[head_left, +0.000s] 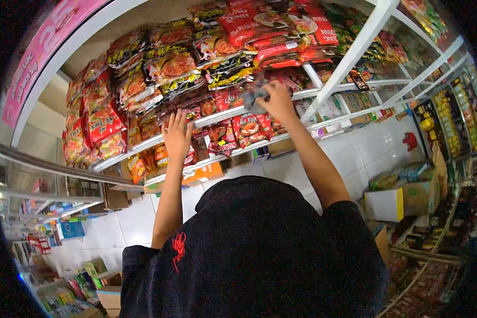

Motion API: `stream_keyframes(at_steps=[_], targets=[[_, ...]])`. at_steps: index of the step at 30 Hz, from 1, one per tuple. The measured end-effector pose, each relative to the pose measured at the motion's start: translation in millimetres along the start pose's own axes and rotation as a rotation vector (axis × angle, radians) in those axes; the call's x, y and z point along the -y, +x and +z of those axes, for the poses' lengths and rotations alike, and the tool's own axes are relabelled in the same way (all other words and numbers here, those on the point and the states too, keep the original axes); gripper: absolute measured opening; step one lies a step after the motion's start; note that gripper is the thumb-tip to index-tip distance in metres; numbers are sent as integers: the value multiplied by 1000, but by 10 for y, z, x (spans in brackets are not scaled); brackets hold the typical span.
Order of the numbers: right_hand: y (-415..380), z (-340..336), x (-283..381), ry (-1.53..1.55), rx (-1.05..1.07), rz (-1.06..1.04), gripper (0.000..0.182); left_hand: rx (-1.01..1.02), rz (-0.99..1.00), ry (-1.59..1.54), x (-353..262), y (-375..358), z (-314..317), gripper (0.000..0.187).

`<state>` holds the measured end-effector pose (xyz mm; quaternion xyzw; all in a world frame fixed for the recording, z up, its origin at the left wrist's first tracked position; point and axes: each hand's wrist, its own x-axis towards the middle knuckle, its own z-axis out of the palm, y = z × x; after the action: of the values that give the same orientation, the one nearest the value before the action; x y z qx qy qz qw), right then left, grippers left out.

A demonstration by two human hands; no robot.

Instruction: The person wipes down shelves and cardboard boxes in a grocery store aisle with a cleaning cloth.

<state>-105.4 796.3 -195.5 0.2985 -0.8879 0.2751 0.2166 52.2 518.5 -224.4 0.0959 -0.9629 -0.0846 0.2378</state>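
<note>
While grey cloth lies in right hand | left hand well apart

Grey cloth and white shelf rail, as I view them remotely through the head camera. The crumpled, dark-grey soft cloth is bunched under the fingers of the right hand, its loose folds spreading to the left of them; its outline is slightly blurred. Its lower part meets the long, narrow, white shelf rail, though I cannot tell how firmly it presses there. The rail slants upward from beyond the left hand to the right hand. The left hand, fingers spread, lies across it, well apart from the cloth.
</note>
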Motion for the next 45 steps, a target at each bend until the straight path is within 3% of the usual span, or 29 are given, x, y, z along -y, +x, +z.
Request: stream_keyframes(at_steps=[3,5,8,10,12,14,16,18,20,21,22,24,26,28,31,34,37,39,41,44,45], targets=[[36,-55,-140,44,77,-26,38,73,24,41,27,19,-39,48],[154,-181,-478,20,-57,-3,36,87,21,51,42,14,-63,48],[310,-228,-883,-224,-121,222,38,117,38,51,26,-1,-85,50],[361,-141,-619,-278,-59,336,40,132,-23,26,-23,17,-104,51],[325,39,-207,-318,-15,193,40,103,0,74,12,6,-24,53],[217,177,45,-125,-18,-75,37,100,2,42,27,0,-24,53],[214,103,91,-27,85,-76,38,109,-8,51,20,8,-48,52],[329,-67,-172,16,116,1,37,118,2,47,14,13,-67,51],[400,-46,-663,-145,-109,62,32,119,-6,50,0,-1,-73,49],[438,-163,-755,-119,-37,231,33,101,-10,35,-8,-6,-71,49],[421,-200,-792,-213,-102,263,33,83,-13,20,-17,-8,-68,48],[384,-147,-651,-229,-3,376,34,78,-17,29,-33,-15,-71,47],[220,-90,-236,-207,-24,125,36,67,-21,35,-59,5,-85,46],[77,-96,47,-75,117,-20,37,98,-38,39,-71,9,-107,46],[85,-165,-234,33,54,-35,37,51,-28,45,-40,-6,-72,45],[266,-319,-685,4,-12,280,31,7,-35,36,-48,5,-38,41],[315,-212,-533,-185,-46,337,28,-73,-100,-21,-95,25,-4,34],[223,-66,-121,-96,-73,142,27,-103,-116,-32,-104,43,29,32],[86,23,207,26,111,38,26,-179,-118,-20,-100,50,68,28],[110,-120,-26,174,169,-10,30,-215,-95,19,-71,49,96,27],[189,-146,-301,92,212,35,33,-210,-86,16,-58,51,116,27]])
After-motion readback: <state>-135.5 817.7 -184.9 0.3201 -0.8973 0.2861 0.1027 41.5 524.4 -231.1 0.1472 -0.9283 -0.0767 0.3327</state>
